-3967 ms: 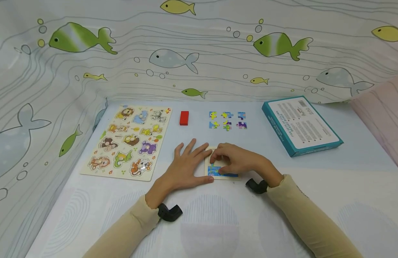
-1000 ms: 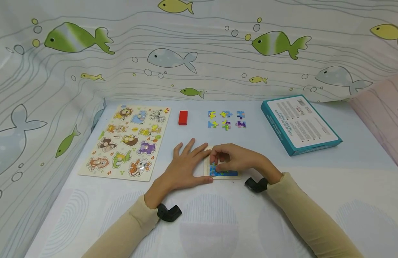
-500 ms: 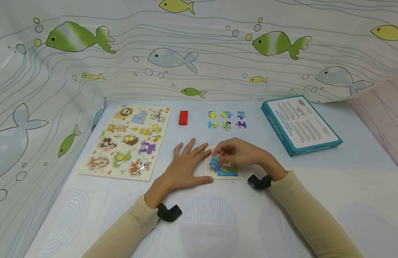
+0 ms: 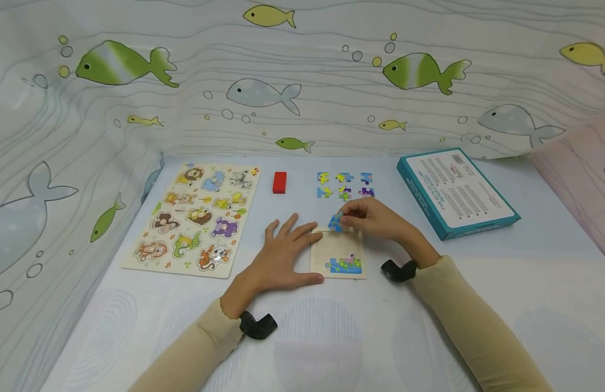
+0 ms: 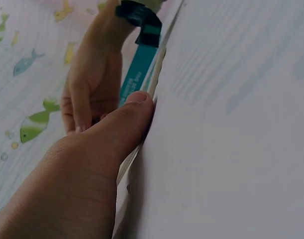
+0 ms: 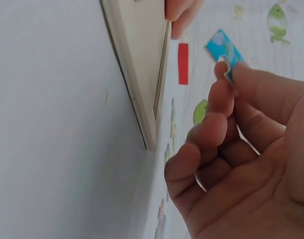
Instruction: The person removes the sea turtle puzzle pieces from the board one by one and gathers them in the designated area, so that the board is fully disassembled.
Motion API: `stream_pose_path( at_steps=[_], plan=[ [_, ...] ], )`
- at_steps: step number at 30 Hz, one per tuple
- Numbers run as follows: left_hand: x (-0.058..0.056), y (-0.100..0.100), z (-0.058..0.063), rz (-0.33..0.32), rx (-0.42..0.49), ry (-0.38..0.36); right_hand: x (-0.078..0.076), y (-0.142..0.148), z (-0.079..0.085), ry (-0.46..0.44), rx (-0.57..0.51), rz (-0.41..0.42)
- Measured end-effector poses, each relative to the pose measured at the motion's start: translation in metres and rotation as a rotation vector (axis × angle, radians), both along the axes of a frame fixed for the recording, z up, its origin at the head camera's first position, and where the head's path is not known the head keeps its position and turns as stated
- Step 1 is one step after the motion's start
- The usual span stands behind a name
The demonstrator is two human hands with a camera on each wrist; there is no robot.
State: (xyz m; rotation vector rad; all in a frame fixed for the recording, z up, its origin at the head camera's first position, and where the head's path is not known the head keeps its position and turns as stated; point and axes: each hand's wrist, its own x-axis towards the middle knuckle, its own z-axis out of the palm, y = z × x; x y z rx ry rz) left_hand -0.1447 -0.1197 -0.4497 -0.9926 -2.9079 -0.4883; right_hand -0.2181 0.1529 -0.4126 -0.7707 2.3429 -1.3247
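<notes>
Between thumb and fingertips my right hand pinches a blue jigsaw piece, raised over the far edge of a small wooden puzzle tray. The right wrist view shows the same blue piece at the tips of thumb and index finger. Joined pieces in blue, green and pink lie in the tray's near right part; the rest of its base is bare wood. My left hand lies spread with fingertips and thumb at the tray's left side. In the left wrist view the left thumb rests at the tray's edge.
Several loose jigsaw pieces lie in two rows beyond the tray. A red block sits left of them. An animal peg board lies at the left, and a teal box at the right.
My right hand lifted the blue piece out of the tray's left part and carried it up to the far edge, baring the wood there. The left hand stayed in place.
</notes>
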Motion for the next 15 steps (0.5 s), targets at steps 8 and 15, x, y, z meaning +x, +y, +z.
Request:
stream_pose_path(
  at_steps=[8, 15],
  plan=[
    [0.000, -0.001, 0.000, -0.008, 0.006, 0.004, -0.022, -0.016, 0.005, 0.096, 0.197, -0.072],
    [0.001, 0.000, -0.001, -0.013, 0.008, -0.012, -0.034, -0.032, 0.006, 0.093, 0.245, -0.073]
  ],
)
